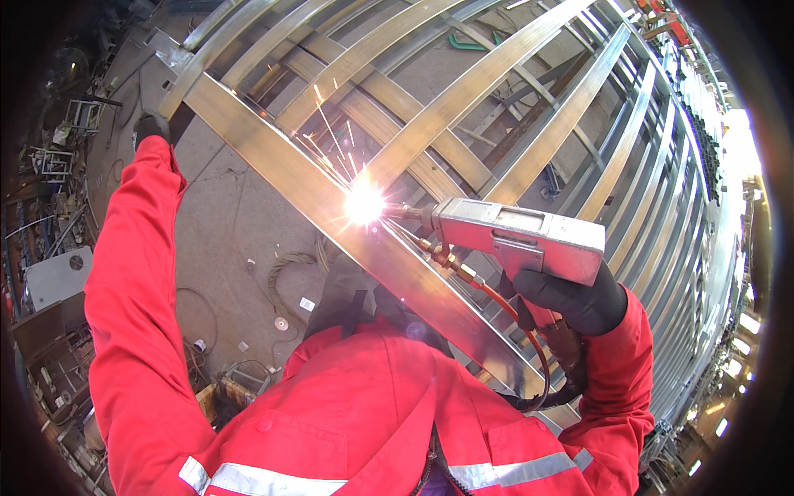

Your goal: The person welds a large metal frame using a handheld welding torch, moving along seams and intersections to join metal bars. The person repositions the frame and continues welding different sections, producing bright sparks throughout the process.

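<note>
My right hand (579,302), in a black glove, is wrapped round the grip of a boxy silver handheld welding gun (529,231). Its nozzle points left at a metal frame, where a slat (471,87) meets the long flat edge rail (277,165). A white glare (364,202) hides the contact spot, and sparks fly up and to the left. A red hose (504,306) with brass fittings runs beneath the gun. Far to the left, my left hand (151,128), also in a dark glove, is beside the frame's corner; its fingers are hidden.
Parallel slats of the large metal frame stretch away to the right. Below it lie a green clamp-like piece (470,43) and scraps. A coiled rope or cable (285,269) lies on the concrete floor (223,198). Cluttered racks and a grey panel (58,277) stand at left.
</note>
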Available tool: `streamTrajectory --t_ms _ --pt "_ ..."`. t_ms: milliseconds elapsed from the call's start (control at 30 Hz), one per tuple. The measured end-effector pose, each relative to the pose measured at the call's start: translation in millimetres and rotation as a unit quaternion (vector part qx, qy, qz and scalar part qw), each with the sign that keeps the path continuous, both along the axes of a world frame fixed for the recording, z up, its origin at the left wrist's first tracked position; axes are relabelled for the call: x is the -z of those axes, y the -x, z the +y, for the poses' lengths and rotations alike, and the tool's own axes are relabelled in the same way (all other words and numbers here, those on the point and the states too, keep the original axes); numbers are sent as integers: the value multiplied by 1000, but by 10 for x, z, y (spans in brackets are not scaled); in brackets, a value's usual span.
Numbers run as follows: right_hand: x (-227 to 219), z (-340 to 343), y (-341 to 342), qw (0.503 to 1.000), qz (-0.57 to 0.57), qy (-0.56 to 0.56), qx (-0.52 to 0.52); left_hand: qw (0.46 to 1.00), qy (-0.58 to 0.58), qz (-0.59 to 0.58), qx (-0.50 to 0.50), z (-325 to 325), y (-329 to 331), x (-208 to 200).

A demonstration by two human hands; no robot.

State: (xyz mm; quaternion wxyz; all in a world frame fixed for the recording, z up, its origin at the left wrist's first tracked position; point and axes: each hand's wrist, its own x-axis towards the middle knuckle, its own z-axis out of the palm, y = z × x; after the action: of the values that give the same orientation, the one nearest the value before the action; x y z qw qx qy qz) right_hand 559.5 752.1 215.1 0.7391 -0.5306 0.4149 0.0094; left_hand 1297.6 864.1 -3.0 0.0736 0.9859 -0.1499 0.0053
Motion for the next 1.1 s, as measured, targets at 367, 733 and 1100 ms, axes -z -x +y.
streamTrajectory --t_ms 367,733,1100 --pt "-19 18 -30 1000 -2 -3 17 1000 -11 -5 -5 25 -187 120" --pt "-31 -15 -39 1000 -12 -13 -13 998 56 -18 -5 108 -264 187" --pt "7 -1 35 1000 -16 -7 -12 999 -6 -34 10 26 -128 91"
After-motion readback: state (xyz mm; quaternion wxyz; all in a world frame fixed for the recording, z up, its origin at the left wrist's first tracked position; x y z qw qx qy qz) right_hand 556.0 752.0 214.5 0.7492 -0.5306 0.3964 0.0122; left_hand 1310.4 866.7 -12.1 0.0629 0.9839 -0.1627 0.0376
